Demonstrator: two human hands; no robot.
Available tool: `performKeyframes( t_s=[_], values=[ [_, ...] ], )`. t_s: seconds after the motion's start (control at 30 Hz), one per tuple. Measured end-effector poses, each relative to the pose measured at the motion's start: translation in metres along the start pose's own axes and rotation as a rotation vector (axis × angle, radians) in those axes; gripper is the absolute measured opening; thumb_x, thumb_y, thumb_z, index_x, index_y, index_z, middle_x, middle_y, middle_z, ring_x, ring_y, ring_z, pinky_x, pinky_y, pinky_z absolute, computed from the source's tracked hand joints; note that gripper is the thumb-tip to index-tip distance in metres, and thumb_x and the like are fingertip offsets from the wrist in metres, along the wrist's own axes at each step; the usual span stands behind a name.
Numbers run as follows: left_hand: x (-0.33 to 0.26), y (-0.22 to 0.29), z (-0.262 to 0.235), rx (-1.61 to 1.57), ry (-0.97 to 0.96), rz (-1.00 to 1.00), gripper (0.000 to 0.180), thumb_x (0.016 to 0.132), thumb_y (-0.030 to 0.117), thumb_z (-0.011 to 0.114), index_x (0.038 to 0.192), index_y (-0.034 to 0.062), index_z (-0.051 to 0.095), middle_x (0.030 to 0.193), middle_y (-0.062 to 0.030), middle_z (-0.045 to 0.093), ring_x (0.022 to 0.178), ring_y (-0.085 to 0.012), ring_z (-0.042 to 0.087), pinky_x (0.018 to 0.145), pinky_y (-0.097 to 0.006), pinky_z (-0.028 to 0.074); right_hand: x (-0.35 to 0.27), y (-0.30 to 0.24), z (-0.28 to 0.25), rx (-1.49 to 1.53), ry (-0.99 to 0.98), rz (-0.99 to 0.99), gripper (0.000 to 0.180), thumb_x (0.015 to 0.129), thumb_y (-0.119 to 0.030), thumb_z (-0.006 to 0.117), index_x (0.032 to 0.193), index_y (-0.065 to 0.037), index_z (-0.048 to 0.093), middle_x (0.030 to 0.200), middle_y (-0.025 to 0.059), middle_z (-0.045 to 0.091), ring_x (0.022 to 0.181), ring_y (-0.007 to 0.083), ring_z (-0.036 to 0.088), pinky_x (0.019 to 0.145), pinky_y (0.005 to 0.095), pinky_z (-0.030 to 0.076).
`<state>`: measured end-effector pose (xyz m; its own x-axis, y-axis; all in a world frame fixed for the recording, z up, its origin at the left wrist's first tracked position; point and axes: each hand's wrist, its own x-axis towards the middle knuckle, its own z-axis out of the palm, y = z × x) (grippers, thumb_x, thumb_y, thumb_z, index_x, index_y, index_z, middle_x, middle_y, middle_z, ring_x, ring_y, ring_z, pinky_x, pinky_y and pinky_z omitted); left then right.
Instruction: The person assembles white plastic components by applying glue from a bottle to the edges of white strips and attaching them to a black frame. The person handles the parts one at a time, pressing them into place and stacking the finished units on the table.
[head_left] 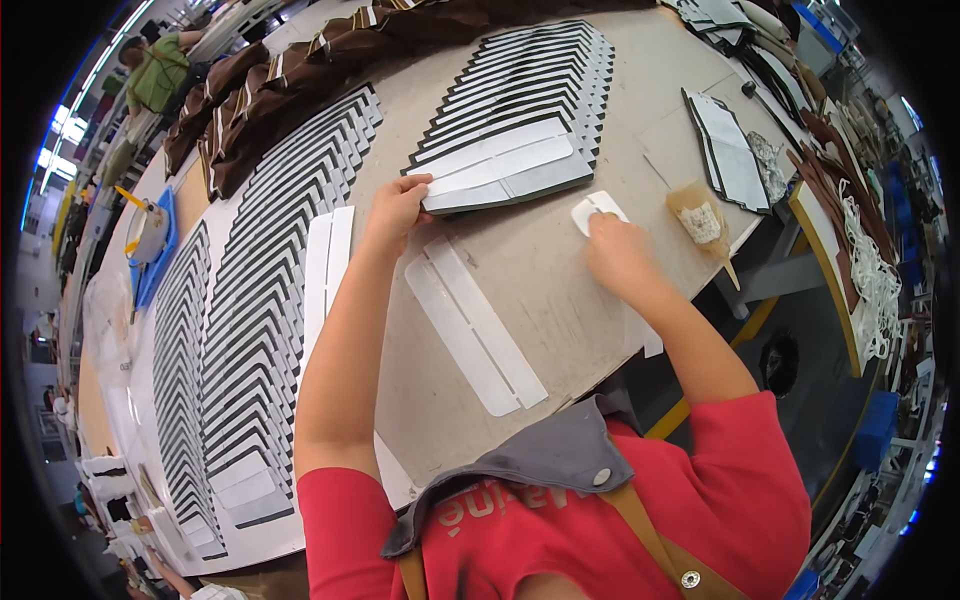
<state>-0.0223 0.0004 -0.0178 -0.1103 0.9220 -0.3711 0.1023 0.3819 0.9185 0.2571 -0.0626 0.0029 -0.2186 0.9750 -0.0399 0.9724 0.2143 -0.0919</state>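
My left hand (396, 212) pinches the near left corner of a white panel with dark edges (500, 165). That panel lies at the near end of a fanned row of overlapping white and dark panels (545, 75). My right hand (622, 258) is closed on a small white block with rounded corners (590, 212), resting at the tabletop just right of the panel. Between my arms lie two long white strips side by side (475, 325), with a narrow gap between them. Another pale strip (328, 255) lies partly behind my left forearm.
More fanned rows of panels (270, 260) cover the left of the table. Brown fabric (300, 80) is heaped along the far edge. A tan piping bag (702, 222) and a white panel (728, 150) lie right. A tub (148, 232) stands on a blue tray far left.
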Motion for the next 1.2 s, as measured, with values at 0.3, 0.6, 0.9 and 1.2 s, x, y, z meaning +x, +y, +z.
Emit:
performKeyframes(
  t_s=[0.3,0.6,0.9,1.2],
  values=[
    [-0.002,-0.004,0.003,0.06,0.02,0.072,0.025,0.086,0.013,0.051,0.106,0.0032,0.061,0.078,-0.0016,0.055,0.062,-0.0083,0.047,0.056,-0.023,0.044,-0.023,0.053,-0.061,0.037,0.251,0.123,0.01,0.077,-0.008,0.051,0.081,0.0,0.054,0.077,0.0179,0.059,0.07,0.0328,0.06,0.063,0.0407,0.047],
    [-0.007,-0.005,0.0,0.077,0.053,0.112,0.026,0.086,0.012,0.049,0.106,0.0004,0.061,0.079,-0.0046,0.056,0.061,-0.0099,0.049,0.055,-0.024,0.046,-0.046,0.057,-0.092,0.106,0.291,0.127,0.012,0.079,-0.013,0.052,0.082,-0.001,0.053,0.079,0.0183,0.058,0.071,0.0339,0.059,0.063,0.0433,0.045],
    [-0.007,-0.008,0.004,0.071,0.093,0.146,0.025,0.086,0.013,0.051,0.106,0.0021,0.061,0.085,-0.0037,0.059,0.069,-0.0096,0.052,0.056,-0.023,0.045,-0.025,0.038,-0.021,0.004,0.123,0.042,0.017,0.084,-0.021,0.052,0.083,-0.004,0.056,0.079,0.0142,0.061,0.068,0.0327,0.061,0.061,0.0409,0.048],
    [-0.002,-0.008,0.005,0.077,0.097,0.156,0.024,0.086,0.013,0.051,0.105,0.0025,0.061,0.079,-0.0036,0.058,0.064,-0.0097,0.052,0.055,-0.023,0.045,-0.036,0.016,-0.042,0.258,0.144,-0.052,0.016,0.082,-0.019,0.056,0.078,-0.004,0.057,0.072,0.0109,0.061,0.06,0.0284,0.059,0.055,0.0365,0.045]
  ],
)
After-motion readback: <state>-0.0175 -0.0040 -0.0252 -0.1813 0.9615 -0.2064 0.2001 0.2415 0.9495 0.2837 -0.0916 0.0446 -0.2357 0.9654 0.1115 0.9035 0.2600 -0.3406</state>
